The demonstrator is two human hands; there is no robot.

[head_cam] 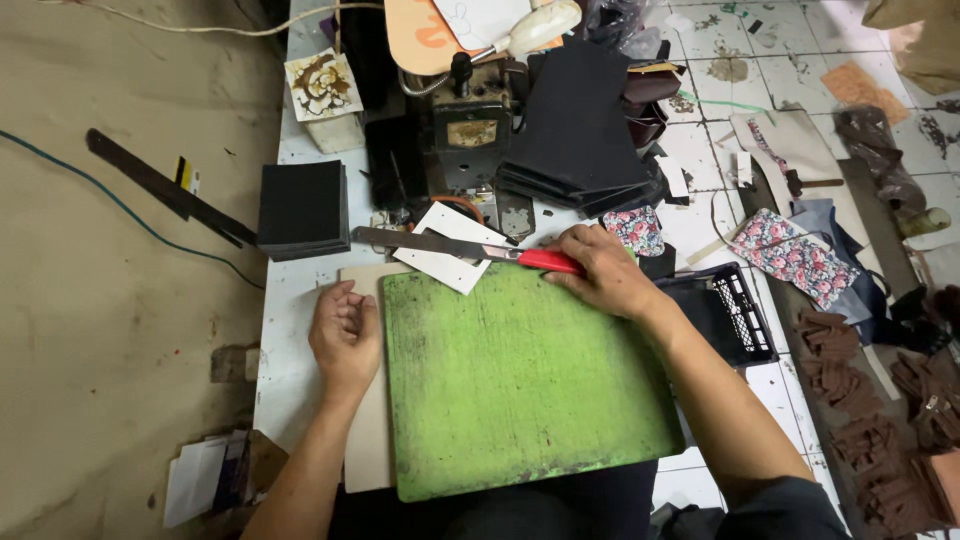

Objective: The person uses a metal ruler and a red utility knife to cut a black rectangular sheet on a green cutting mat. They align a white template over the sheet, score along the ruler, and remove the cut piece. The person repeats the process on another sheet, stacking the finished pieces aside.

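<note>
Both hands are down: my right hand (600,272) grips the red-handled scissors (470,247), left hand (345,335) loosely curled by the bare green mat (520,390); nothing cut yet

Bench count, by kind
Hands: two. One green cutting mat (520,380); one red-handled blade (460,248); one white card template (450,248); two stacks of black pieces; one black crate (735,315).

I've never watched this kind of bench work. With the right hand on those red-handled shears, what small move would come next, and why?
Probably lifting the shears off the bench. The right hand already rests on their red handle, but the blades lie flat across the white card at the far edge of the green board, whose bare face holds no material. The left hand rests curled at the board's left edge.
</note>
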